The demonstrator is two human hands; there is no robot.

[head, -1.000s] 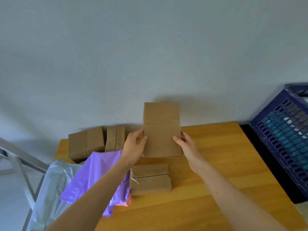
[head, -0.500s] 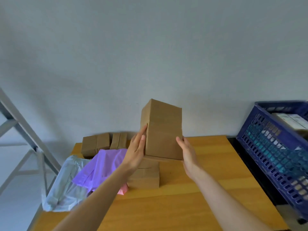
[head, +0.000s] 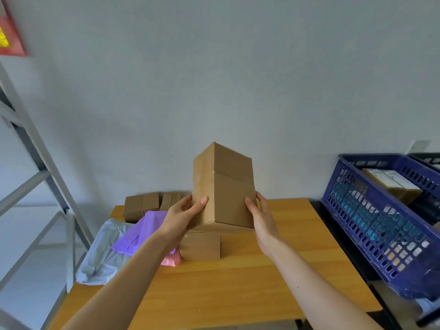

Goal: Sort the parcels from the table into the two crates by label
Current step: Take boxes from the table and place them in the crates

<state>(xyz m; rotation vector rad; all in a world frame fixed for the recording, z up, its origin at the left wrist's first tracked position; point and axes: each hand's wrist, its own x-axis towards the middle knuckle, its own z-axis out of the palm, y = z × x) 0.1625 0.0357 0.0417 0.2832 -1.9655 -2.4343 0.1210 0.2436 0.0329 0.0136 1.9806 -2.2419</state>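
The wooden tabletop [head: 238,282] fills the lower half of the view, and the blue crate [head: 381,234] stands off its right edge, tipped toward the person, with at least one labelled parcel already inside; a second, darker crate [head: 426,158] shows only as a rim behind it. Above the middle of the tabletop, clear of the surface, the tall cardboard box [head: 223,186] is held upright with one corner edge turned toward the camera. The left hand [head: 183,215] presses its left face, thumb on the near side and fingers wrapped out of sight behind; the right hand [head: 259,215] lies flat against the right face, fingers pressed together along the cardboard. No label shows on the faces in view, so the step in hand looks like reading it: rotating the box slowly between both palms, keeping opposing pressure even so it does not slip, and checking the hidden faces before picking a crate. Still waiting are a low cardboard box [head: 201,246] just below the held one, small brown boxes [head: 142,206] at the far left edge, and a purple mailer [head: 140,232] lying over a grey mailer [head: 102,253], with a pink packet [head: 170,259] peeking out beneath.
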